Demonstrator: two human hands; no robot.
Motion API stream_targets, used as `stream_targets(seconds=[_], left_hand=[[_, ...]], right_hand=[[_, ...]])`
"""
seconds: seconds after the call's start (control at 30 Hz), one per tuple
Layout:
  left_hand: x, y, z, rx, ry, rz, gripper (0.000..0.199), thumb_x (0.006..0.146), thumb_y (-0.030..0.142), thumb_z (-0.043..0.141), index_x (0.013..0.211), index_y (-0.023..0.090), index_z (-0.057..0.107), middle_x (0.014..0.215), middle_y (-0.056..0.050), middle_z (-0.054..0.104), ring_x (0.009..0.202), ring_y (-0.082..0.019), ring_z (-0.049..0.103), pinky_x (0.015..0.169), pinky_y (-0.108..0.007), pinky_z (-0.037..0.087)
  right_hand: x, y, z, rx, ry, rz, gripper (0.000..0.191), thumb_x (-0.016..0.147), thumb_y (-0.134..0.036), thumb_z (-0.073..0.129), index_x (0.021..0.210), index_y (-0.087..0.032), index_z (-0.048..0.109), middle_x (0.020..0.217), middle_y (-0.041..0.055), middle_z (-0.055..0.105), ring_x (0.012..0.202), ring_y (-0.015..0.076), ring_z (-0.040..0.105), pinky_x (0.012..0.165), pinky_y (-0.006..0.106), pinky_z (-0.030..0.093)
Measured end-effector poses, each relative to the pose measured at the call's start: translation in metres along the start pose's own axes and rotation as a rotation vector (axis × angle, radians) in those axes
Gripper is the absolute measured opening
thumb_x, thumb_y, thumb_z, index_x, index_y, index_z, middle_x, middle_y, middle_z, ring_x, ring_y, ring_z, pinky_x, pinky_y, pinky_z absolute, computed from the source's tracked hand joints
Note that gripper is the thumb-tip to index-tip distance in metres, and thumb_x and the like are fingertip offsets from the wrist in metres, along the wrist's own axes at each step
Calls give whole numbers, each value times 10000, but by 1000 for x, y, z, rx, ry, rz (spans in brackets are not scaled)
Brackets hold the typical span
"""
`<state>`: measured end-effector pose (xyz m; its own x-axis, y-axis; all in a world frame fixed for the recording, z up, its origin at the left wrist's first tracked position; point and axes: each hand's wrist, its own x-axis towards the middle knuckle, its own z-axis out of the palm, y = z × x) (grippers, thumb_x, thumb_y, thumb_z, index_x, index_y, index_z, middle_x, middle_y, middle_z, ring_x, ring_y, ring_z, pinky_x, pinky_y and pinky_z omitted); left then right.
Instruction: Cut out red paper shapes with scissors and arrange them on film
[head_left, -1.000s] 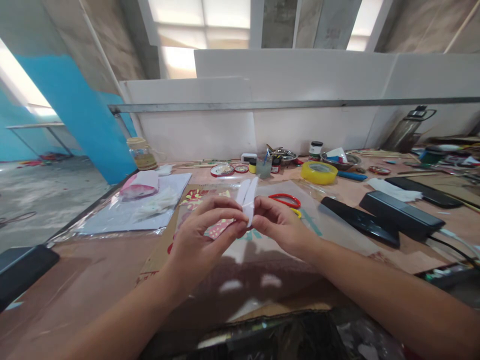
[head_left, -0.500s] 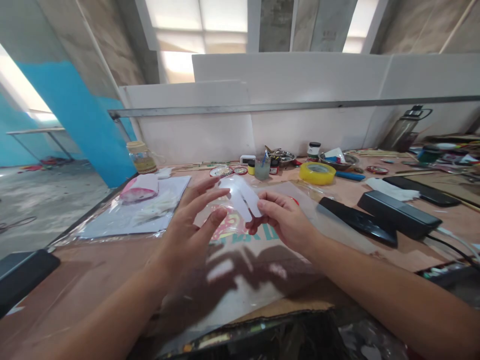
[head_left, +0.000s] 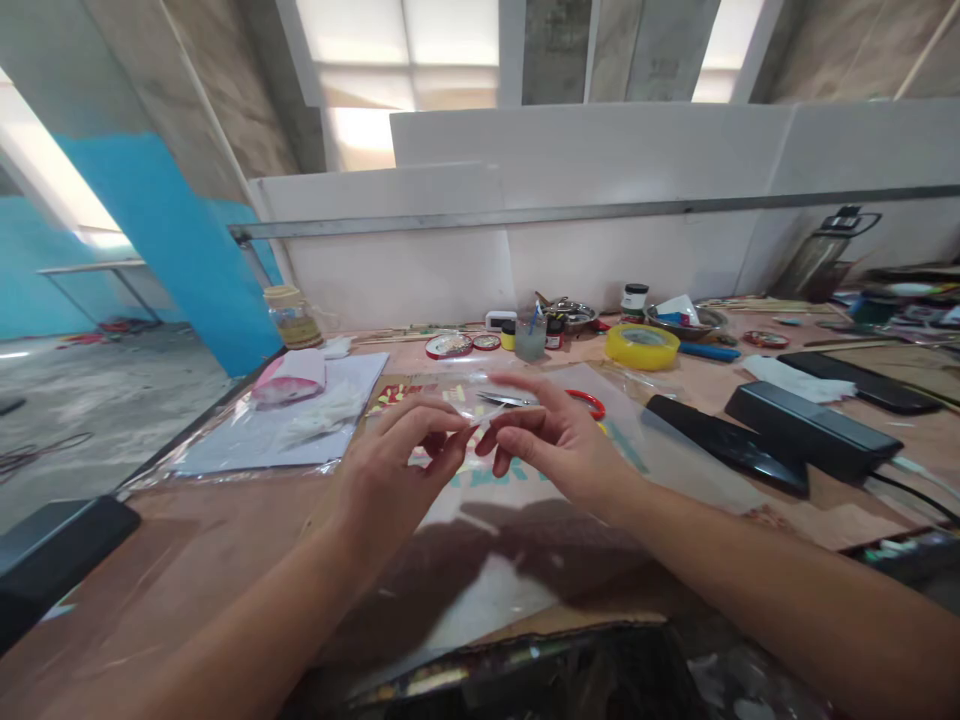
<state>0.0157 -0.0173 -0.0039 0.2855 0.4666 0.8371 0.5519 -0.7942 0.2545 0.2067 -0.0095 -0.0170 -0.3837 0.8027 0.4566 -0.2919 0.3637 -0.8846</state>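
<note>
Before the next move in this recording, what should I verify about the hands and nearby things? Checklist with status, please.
1. White piece held: ok, pinched at the fingertips of the left hand.
2. Right hand gripping it too: cannot tell, its fingers are close but contact is unclear.
3. Piece's outline readable: not ok, it shows only as a thin sliver.
4. Scissors unheld: ok, lying beyond the hands.
5. Cup upright: ok, standing farther back.

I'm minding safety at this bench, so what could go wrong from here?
The thin white piece could slip or crease, since the left hand seems to hold it in just a fingertip grip. The scissor blades appear close to the right hand, which might brush them.
</note>
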Motion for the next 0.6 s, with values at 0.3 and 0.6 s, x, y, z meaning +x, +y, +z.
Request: stream_targets(seconds=[0.3,0.6], left_hand=[[-3,2,2,-221,-169,-110,112,920,215,612,963,225,715,932,-41,749,858,-167,687,763,-281,547],[4,4,0,-453,-226,-331,116,874,249,660,788,218,732,818,-32,732,772,-170,674,701,-282,570]], right_hand=[[2,-1,0,-82,48,23,225,878,-398,698,880,-198,594,685,-20,670,638,132,670,621,286,564],[-5,-6,-1,-357,7,-99,131,896,-316,682,889,-198,627,753,-6,662,700,131,639,651,272,528]])
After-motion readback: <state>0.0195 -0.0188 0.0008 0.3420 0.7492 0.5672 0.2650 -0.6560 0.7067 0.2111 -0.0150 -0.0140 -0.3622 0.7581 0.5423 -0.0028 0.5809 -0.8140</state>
